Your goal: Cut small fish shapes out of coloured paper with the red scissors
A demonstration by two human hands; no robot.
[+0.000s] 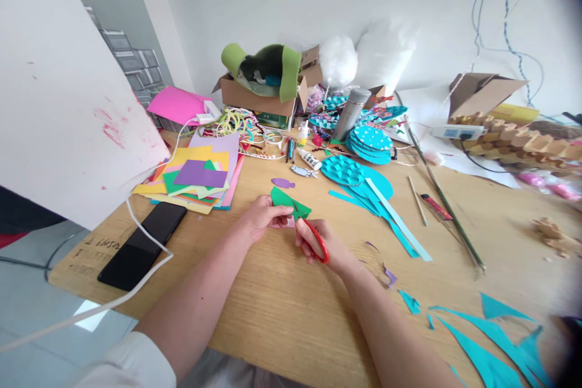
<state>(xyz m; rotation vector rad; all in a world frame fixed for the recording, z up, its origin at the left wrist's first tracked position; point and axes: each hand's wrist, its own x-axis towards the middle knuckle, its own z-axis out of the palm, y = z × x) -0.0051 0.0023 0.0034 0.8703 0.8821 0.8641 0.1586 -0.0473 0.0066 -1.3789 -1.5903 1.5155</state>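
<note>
My left hand (pixel 265 218) pinches a small piece of green paper (pixel 284 199) by its lower edge, just above the table's middle. A pair of scissors with red handles (pixel 318 241) is gripped in my right hand (pixel 325 245), with fingers through the loops. The blades meet the green paper and are mostly hidden by it and my fingers. Something pink shows beneath the paper, close to my fingertips. Beyond my hands lies a purple fish-shaped cutout (pixel 283 183), and behind that a fish cutout with dark outlines (pixel 304 171).
Left are stacked coloured papers (pixel 200 174), a black phone (pixel 142 245) and a white cable (pixel 150 273). Blue paper discs and strips (pixel 359 179), a thin stick (pixel 448 209) and blue scraps (pixel 486 339) lie right. A grey thermos (pixel 352 112) and cardboard box (pixel 259 103) stand behind.
</note>
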